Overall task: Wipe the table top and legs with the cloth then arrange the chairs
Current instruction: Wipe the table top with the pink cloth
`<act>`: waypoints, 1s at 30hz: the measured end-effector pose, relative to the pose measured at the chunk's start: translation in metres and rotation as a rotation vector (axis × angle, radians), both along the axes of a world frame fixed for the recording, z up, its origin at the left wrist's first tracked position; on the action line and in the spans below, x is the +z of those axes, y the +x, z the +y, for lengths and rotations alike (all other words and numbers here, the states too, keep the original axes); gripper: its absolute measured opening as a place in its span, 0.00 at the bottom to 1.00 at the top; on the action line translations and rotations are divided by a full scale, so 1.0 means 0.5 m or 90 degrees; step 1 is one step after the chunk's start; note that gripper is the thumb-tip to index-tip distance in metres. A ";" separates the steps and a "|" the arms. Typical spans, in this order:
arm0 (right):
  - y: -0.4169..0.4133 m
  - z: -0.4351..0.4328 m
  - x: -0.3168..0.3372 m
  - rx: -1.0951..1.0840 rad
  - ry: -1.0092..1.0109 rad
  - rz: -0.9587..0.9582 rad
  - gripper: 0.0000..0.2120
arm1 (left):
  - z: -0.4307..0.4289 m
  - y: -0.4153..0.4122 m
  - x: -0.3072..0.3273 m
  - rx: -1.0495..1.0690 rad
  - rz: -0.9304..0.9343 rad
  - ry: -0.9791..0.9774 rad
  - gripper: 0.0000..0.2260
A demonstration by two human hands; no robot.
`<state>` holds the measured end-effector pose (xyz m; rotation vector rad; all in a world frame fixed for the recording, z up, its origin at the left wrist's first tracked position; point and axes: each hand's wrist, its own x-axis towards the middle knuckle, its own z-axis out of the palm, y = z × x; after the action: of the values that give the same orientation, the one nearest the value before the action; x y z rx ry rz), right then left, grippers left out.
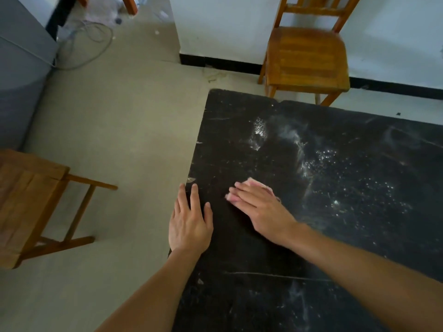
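Pressed under the flat, straight-fingered right hand [261,212], a pink cloth [251,182] is held against the black table top [239,271] near its 9 o'clock edge. That edge is touched by the flat left hand [189,224]. White dust [260,130] is seen at 1 o'clock of the cloth. A wooden chair [308,58] is set at 12 o'clock, a second chair [26,200] at 9 o'clock.

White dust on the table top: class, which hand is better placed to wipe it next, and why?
Right. The right hand presses the cloth flat on the table top, beside the white dust; the left hand rests bare on the edge, farther away.
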<state>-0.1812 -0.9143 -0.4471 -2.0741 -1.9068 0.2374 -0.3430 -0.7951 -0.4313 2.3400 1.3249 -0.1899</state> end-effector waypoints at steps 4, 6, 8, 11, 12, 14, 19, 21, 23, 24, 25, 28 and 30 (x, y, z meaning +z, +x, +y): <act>0.172 0.131 0.006 -0.200 -0.006 0.017 0.19 | 0.004 0.001 -0.003 -0.004 -0.001 0.004 0.26; 0.267 0.194 0.028 -0.347 -0.048 0.044 0.22 | 0.003 -0.001 -0.003 -0.005 -0.001 0.004 0.26; 0.273 0.218 0.048 -0.380 -0.017 0.046 0.22 | 0.004 -0.002 -0.004 -0.007 0.001 0.005 0.27; 0.156 0.180 0.036 -0.255 0.016 0.082 0.20 | 0.005 -0.002 -0.005 -0.006 -0.005 0.010 0.27; 0.106 0.157 0.025 -0.180 0.000 0.085 0.21 | 0.005 -0.002 -0.005 -0.008 -0.003 0.009 0.27; 0.042 0.116 -0.001 -0.017 -0.053 0.069 0.23 | 0.004 -0.002 -0.004 -0.014 0.006 0.005 0.27; 0.242 0.218 0.002 -0.274 -0.028 0.018 0.15 | 0.009 -0.001 -0.007 -0.014 0.010 0.000 0.27; 0.337 0.261 0.022 -0.402 -0.074 0.027 0.19 | 0.008 -0.001 -0.008 -0.016 0.010 -0.002 0.27; 0.324 0.285 0.038 -0.405 -0.049 0.051 0.21 | 0.010 0.000 -0.008 -0.017 0.008 -0.003 0.27; 0.287 0.292 0.041 -0.367 -0.028 0.071 0.22 | 0.011 0.000 -0.008 -0.016 0.009 -0.001 0.27; 0.238 0.294 0.041 -0.312 -0.017 0.095 0.23 | 0.010 0.001 -0.007 -0.015 0.010 0.001 0.27; 0.127 0.284 0.021 -0.080 -0.037 0.087 0.22 | 0.009 0.004 -0.002 -0.019 0.014 -0.005 0.27; 0.160 0.305 0.009 -0.057 -0.010 0.053 0.20 | 0.012 0.004 -0.004 -0.018 0.010 -0.008 0.27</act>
<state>-0.1011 -0.7620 -0.4425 -2.1198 -1.7640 0.3139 -0.3410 -0.7892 -0.4331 2.3524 1.2947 -0.2262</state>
